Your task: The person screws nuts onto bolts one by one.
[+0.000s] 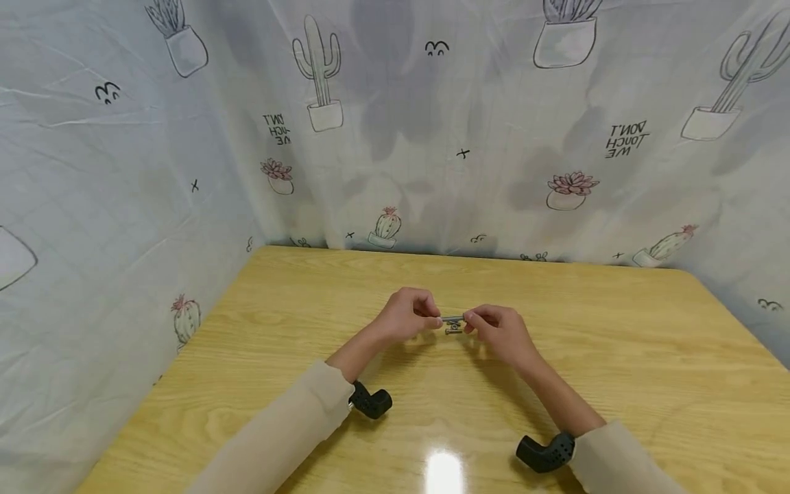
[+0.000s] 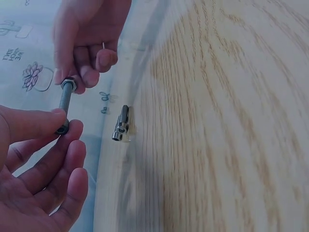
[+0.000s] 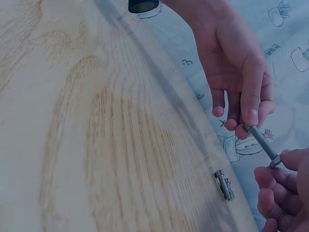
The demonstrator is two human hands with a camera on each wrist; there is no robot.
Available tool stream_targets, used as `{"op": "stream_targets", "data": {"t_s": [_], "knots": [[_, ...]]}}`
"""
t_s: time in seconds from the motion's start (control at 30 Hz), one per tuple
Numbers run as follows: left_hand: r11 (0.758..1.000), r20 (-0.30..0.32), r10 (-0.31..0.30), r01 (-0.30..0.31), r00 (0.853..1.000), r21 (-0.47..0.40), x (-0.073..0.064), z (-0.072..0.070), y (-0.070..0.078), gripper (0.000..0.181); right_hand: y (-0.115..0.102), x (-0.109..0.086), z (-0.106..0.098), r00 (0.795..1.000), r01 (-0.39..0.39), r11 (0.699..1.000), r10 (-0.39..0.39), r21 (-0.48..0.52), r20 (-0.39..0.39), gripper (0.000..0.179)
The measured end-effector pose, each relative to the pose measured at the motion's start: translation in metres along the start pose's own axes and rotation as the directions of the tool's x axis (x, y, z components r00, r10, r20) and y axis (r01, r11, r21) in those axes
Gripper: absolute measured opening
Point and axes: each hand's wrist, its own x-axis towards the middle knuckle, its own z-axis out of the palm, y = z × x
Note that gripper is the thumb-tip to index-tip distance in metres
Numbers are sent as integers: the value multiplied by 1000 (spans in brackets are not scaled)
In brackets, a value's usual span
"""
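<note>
A threaded metal bolt (image 2: 65,102) spans the gap between the two hands, held over the table. My left hand (image 1: 402,317) pinches it at its head end between thumb and fingers. At the opposite end, the thumb and fingers of my right hand (image 1: 503,334) grip a hex nut (image 3: 275,161) that sits around the bolt's tip. The bolt's head is mostly covered by the left fingertips. Just below the hands, a few small metal bolts (image 1: 453,331) lie close together on the tabletop; the left wrist view shows these loose bolts (image 2: 120,124) side by side.
The wood-grain table (image 1: 296,295) runs back to a pale curtain (image 1: 407,137) printed with cacti, which also hangs along the left side. Black wrist devices (image 1: 372,402) sit at both cuffs. A bright light reflection shows near the front of the table.
</note>
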Motion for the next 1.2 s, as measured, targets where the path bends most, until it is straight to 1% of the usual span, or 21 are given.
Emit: {"op": "stream_targets", "data": {"t_s": [0.13,0.27,0.3,0.5,0.57,0.63,0.73,0.83,0.9,1.0,1.1,1.2], "knots": [[1000,-7,3,-3,1000,8,1,2,-1,7,-5,0,0,998,-61,998,61,34,14,34],[1000,-1,11,-11,1000,-10,1,3,0,7,-8,3,0,993,-116,992,115,58,23,39],[1000,0,14,-14,1000,-17,2,3,0,7,-3,5,1,992,-122,990,121,65,23,42],[999,11,40,-40,999,-31,4,4,-1,5,0,9,2,991,-131,985,127,110,37,54],[999,19,44,-43,999,-29,5,5,-2,5,1,10,2,990,-142,985,139,97,37,58],[998,23,49,-49,999,-26,5,6,-2,5,2,11,3,989,-147,986,145,84,26,59],[998,28,54,-53,998,-24,5,6,-3,5,4,11,4,987,-157,986,158,53,-24,57],[997,21,67,-66,998,-27,6,6,-3,4,5,11,5,984,-153,985,160,85,-84,50],[997,17,69,-69,997,-36,7,6,-4,4,6,10,5,982,-137,982,152,129,-111,46],[996,8,64,-64,998,-59,8,7,-4,4,8,9,4,987,-80,978,105,193,-119,40],[996,-7,41,-41,999,-74,9,6,-5,5,10,7,2,995,-5,979,24,204,-93,32],[997,-27,15,-17,1000,-79,10,6,-6,4,11,6,-1,996,70,976,-58,207,-62,28]]}}
